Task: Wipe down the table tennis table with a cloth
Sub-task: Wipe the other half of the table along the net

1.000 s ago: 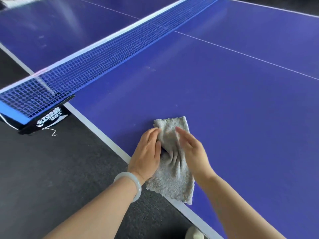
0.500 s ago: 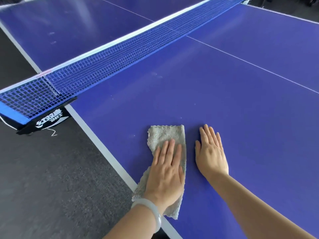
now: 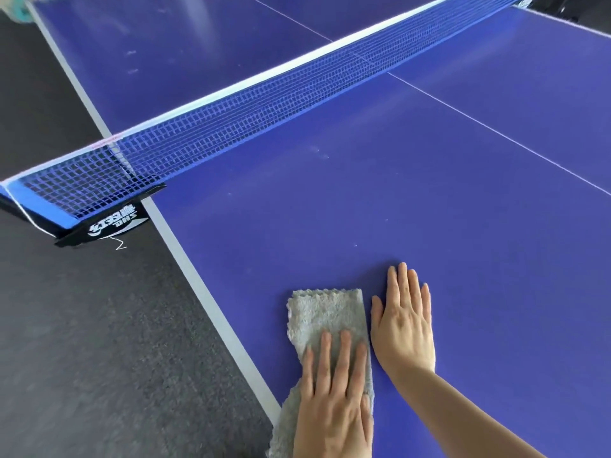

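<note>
Head view: looks down over the near half of a blue table [image 3: 463,226], both hands low in frame.
Table: blue top with a white side edge [image 3: 211,302] running along its left and a thin white centre line [image 3: 496,133] crossing towards the net.
Cloth [image 3: 325,317]: grey, fluffy, folded to a narrow strip; lies flat on the table close to the side edge, zigzag hem end pointing at the net, near end hanging over the edge at the bottom of the frame.
Left hand [image 3: 334,401]: palm down on the near part of the cloth, fingers straight and close together, pressing it to the top; nothing gripped.
Right hand [image 3: 401,328]: palm down on bare table just right of the cloth, fingers straight, slightly spread; holds nothing. Whether its thumb side touches the cloth cannot be told.
Net [image 3: 231,127]: blue mesh with white top band, stretched across the table well beyond the hands.
Clamp [image 3: 109,223]: black, white lettering, fixed at the net's left end, jutting past the side edge.
Marks [image 3: 319,152]: pale smudges on the top between net and hands.
Floor [image 3: 82,325]: dark grey, left of the table.
</note>
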Available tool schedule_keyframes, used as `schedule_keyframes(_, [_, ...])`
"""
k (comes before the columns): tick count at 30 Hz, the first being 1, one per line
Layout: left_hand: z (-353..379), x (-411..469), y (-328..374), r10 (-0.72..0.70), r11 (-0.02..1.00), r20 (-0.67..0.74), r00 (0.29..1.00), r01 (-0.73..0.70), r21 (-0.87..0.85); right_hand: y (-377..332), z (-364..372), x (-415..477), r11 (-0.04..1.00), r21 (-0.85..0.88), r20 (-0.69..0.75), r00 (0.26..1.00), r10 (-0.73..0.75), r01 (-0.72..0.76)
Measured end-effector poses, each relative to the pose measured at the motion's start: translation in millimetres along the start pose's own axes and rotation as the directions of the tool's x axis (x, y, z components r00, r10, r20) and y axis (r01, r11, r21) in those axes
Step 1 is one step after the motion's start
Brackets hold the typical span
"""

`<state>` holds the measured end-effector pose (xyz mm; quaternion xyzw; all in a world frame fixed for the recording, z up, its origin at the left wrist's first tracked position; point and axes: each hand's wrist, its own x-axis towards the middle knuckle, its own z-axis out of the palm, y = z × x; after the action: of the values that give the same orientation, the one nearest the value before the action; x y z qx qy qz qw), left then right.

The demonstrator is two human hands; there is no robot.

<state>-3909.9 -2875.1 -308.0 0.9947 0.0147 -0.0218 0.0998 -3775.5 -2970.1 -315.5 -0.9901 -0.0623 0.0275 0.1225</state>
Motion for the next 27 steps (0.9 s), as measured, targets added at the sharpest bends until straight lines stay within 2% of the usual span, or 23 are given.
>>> schedule_keyframes(3, [-6, 9, -23, 0.046, 0.999, 0.028, 0.999, -0.046, 0.008, -3, -1, 1, 1.000, -0.009, 0.014, 1.000, -0.008, 0.008])
schedule_keyframes(5, [-14, 36, -48, -0.080, 0.995, 0.017, 0.997, 0.079, 0.064, -2, 0, 0, 0.999, -0.037, 0.025, 1.000, -0.014, 0.015])
schedule_keyframes(8, [-20, 89, -87, -0.329, 0.938, -0.020, 0.944, 0.330, 0.111, 2, 1, -2, 0.996, -0.079, 0.019, 0.999, -0.036, 0.037])
schedule_keyframes(11, [-21, 115, -102, -0.445, 0.890, -0.009, 0.895, 0.443, 0.108, 3, 4, -2, 0.993, -0.098, 0.007, 0.998, -0.064, 0.064])
schedule_keyframes(14, [-11, 93, -69, -0.414, 0.904, -0.045, 0.909, 0.416, 0.099, 3, 4, -3, 0.991, -0.105, 0.020, 0.996, -0.083, 0.085])
schedule_keyframes(17, [3, 46, -16, -0.277, 0.960, -0.052, 0.959, 0.279, 0.026, 1, -3, -5, 0.990, -0.061, 0.053, 0.991, -0.124, 0.127])
schedule_keyframes(20, [11, 11, 10, -0.201, 0.980, -0.039, 0.979, 0.200, -0.014, -1, -10, -7, 0.950, -0.028, 0.066, 0.949, -0.308, 0.310])
schedule_keyframes(23, [3, 8, -6, -0.283, 0.959, -0.036, 0.958, 0.282, -0.037, -8, -14, -14, 0.852, 0.010, 0.084, 0.848, -0.523, 0.524])
schedule_keyframes(25, [-5, 21, -32, -0.386, 0.921, -0.039, 0.922, 0.383, -0.073, -27, -12, -12, 0.833, 0.048, 0.098, 0.827, -0.554, 0.552])
schedule_keyframes(27, [-13, 42, -61, -0.479, 0.876, -0.045, 0.876, 0.476, -0.073, -57, -2, -3, 0.854, 0.085, 0.105, 0.848, -0.519, 0.513])
